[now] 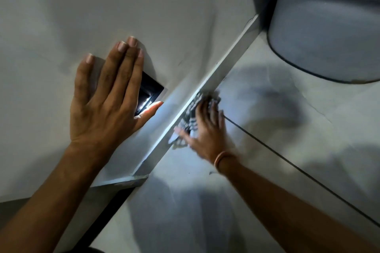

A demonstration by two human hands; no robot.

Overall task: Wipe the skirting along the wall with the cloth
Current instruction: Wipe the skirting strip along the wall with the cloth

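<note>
While the left hand (107, 96) lies flat on the wall (51, 16), grip spread wide and holding nothing, it half covers a small lit recess (149, 93). To its right, the blurred right hand (205, 129) presses a patterned cloth (193, 113) against the skirting (226, 57); how tightly its grip closes is unclear. A bucket (329, 33) is cut off top right.

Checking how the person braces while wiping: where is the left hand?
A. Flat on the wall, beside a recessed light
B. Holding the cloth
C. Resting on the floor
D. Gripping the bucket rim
A: the left hand lies open and flat on the wall, partly over the light, while the right hand presses the cloth to the skirting.
</note>
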